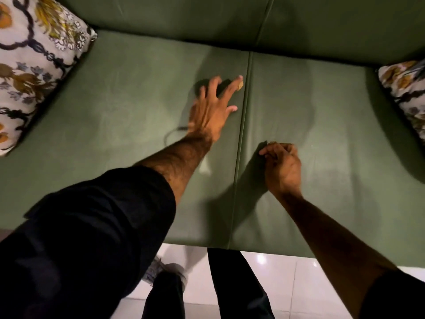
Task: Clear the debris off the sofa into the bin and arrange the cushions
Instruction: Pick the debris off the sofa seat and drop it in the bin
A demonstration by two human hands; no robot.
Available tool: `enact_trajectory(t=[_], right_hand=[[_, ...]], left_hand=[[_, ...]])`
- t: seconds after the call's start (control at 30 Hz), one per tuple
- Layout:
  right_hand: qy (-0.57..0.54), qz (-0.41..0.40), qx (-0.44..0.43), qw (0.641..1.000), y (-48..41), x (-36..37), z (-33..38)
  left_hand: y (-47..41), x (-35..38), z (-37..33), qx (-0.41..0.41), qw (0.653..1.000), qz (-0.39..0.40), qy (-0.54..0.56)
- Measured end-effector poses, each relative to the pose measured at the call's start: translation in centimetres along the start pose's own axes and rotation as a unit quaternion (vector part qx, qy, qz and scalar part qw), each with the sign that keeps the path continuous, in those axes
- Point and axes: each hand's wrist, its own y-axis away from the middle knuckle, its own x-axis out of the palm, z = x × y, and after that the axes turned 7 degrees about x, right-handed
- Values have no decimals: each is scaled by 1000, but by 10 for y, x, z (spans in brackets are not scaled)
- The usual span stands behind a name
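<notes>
Far left of the seat seam (243, 125): floral cushion (34, 61), propped in the sofa corner against the backrest, not yet straightened by the look of it. Closer to the seam, on its left side: left hand (213, 111), fingers splayed wide, flat over the green seat (128, 107), holding nothing; small tan scrap of debris (240, 84) at the index fingertip, just left of the seam, probably being swept or about to be pinched. Dark thin thing under the left wrist, too blurred to name. Just right of the seam: right hand (281, 164), curled into a loose fist, a bit of brownish debris possibly peeking above the knuckles, contents not readable. Far right of the seam: second floral cushion (407, 90), tilted in the other corner. No bin in view. Nothing blocking the scrap; seam groove likely to catch crumbs.
</notes>
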Motion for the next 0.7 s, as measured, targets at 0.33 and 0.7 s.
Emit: enact_trajectory(t=[0.33, 0.7], right_hand=[[-2, -63, 8, 998, 30, 36, -8], [-48, 40, -86, 994, 123, 50, -4]], left_hand=[[-29, 6, -5, -37, 999, -16, -33], [193, 4, -8, -198, 954, -152, 168]])
